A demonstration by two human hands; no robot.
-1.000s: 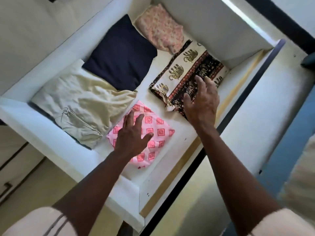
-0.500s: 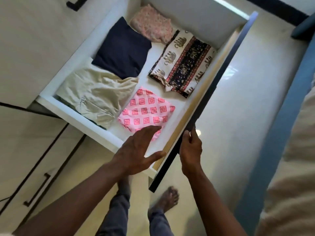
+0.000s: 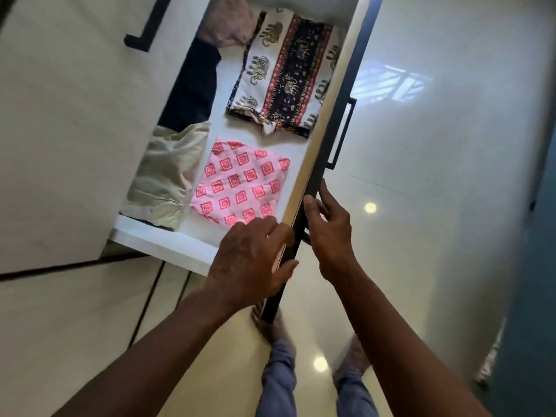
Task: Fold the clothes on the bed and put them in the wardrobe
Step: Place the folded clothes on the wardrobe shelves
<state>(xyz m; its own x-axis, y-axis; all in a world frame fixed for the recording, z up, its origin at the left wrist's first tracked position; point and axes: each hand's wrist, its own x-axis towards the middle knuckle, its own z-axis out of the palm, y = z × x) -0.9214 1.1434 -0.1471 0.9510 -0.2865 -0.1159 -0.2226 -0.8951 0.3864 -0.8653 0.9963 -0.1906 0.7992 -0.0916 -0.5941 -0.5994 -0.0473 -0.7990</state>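
- Five folded clothes lie in the open drawer (image 3: 162,245) of the wardrobe (image 3: 75,130).
- The pink square-print cloth (image 3: 240,188) sits in the front corner nearest the hands, touching the beige garment (image 3: 165,176) at the rear edge.
- The elephant-print cloth (image 3: 285,76) lies farther along the front edge.
- The navy garment (image 3: 192,85) and the floral piece (image 3: 228,22) are partly hidden at the rear edge.
- The left hand (image 3: 252,260) has its fingers curled over the drawer's front edge, grasping it.
- The right hand (image 3: 328,233) grasps the same edge, near the black handle (image 3: 343,133).
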